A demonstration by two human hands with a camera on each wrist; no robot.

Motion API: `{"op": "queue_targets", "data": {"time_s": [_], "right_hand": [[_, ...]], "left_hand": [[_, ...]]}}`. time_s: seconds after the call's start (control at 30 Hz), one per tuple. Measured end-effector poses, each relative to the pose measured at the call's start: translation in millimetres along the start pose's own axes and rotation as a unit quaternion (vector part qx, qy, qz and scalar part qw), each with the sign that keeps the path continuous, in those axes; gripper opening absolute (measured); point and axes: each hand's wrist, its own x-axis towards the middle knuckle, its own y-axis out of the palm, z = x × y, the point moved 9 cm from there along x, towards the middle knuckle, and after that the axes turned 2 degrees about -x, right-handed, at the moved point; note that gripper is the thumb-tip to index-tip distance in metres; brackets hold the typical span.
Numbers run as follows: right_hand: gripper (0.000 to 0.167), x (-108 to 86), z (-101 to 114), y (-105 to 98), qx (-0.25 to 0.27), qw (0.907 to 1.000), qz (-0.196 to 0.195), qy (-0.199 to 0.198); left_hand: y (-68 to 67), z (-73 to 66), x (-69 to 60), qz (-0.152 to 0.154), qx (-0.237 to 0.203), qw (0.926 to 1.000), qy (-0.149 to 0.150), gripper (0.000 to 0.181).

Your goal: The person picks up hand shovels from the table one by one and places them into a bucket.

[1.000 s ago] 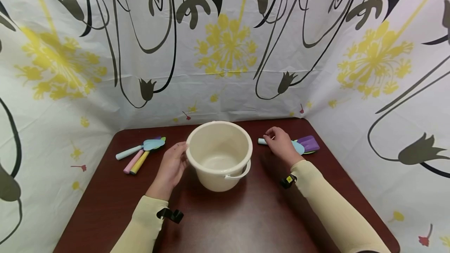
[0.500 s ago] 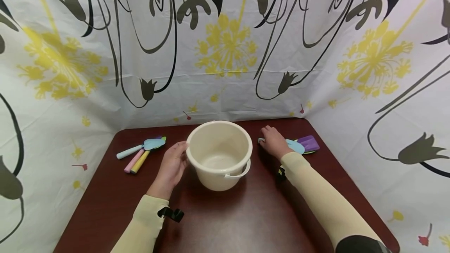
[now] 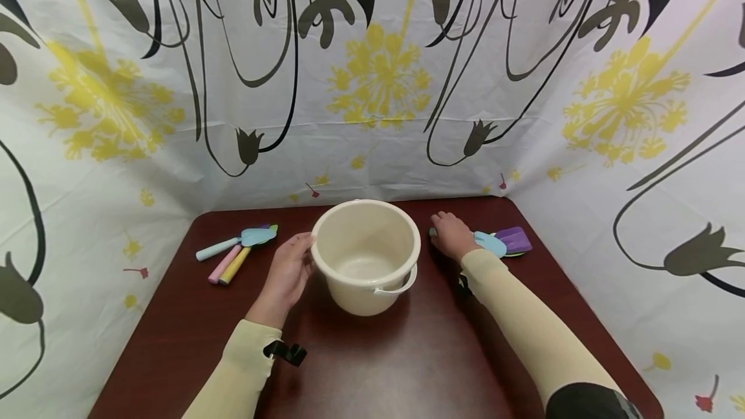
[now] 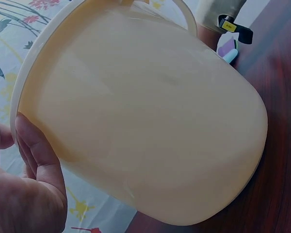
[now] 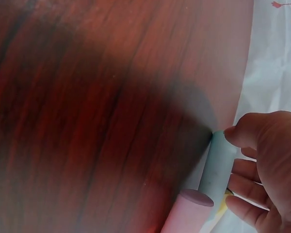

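A cream plastic bucket (image 3: pixel 362 296) stands upright mid-table, its white handle hanging down at the front right. My left hand (image 3: pixel 284 273) grips its rim on the left side; in the left wrist view the fingers (image 4: pixel 36 145) lie against the outer wall. At the right, my right hand (image 3: pixel 454 236) holds the handle of a light blue toy shovel (image 3: pixel 490 244). The right wrist view has the thumb at the tip of that handle (image 5: pixel 217 167) and the fingers along its other side. A pink handle (image 5: pixel 189 211) lies beside it, and a purple shovel blade (image 3: pixel 513 240) is partly covered.
On the left of the dark red table (image 3: pixel 157 328) lies another pile of toy tools: a light blue shovel (image 3: pixel 259 236) over a pink handle (image 3: pixel 224 265) and a yellow handle (image 3: pixel 235 266). A white flowered cloth (image 3: pixel 378 167) hangs along the back and sides.
My right hand has lowered and moved slightly left onto the light blue shovel's handle, taking hold of it. My left hand and the bucket have stayed in place.
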Motion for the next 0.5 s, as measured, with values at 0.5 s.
{"op": "queue_targets", "data": {"time_s": [0.5], "right_hand": [[0.004,7.6,13.6,15.4,-0.097,0.9950,0.015,-0.014]], "left_hand": [[1.2,0.5,-0.8,0.002,-0.001,1.0000,0.003,0.031]]}}
